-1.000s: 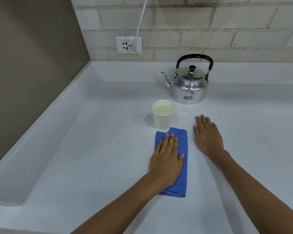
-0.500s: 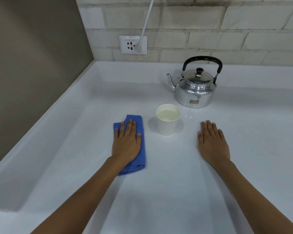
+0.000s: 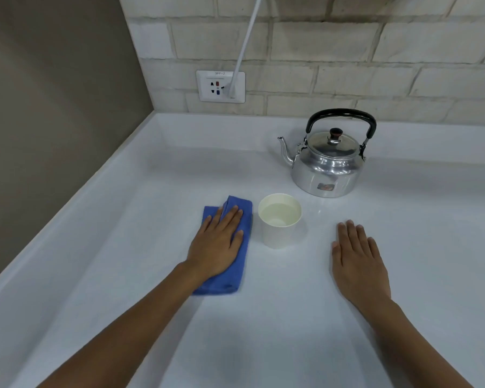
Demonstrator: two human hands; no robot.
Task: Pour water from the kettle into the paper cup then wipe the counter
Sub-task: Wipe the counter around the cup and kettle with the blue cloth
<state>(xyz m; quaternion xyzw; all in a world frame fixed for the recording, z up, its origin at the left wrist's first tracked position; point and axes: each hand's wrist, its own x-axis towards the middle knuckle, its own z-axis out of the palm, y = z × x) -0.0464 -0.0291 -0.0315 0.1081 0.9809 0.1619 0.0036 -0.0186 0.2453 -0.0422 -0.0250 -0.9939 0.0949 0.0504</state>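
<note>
A white paper cup (image 3: 279, 233) holding water stands upright in the middle of the white counter (image 3: 263, 331). Behind it to the right sits a shiny metal kettle (image 3: 326, 170) with a black handle, its spout pointing left. My left hand (image 3: 217, 245) presses flat on a folded blue cloth (image 3: 242, 236) just left of the cup; the cloth's far corner is bunched up. My right hand (image 3: 357, 261) lies flat and empty on the counter to the right of the cup, fingers together.
A wall socket (image 3: 220, 86) with a white cable (image 3: 247, 37) plugged in is on the brick wall behind. A brown side wall (image 3: 53, 107) borders the counter's raised left edge (image 3: 67, 214).
My left hand slid the blue cloth from in front of the cup to its left side. It now lies closer to the cup than half a second ago. My right hand stayed put.
</note>
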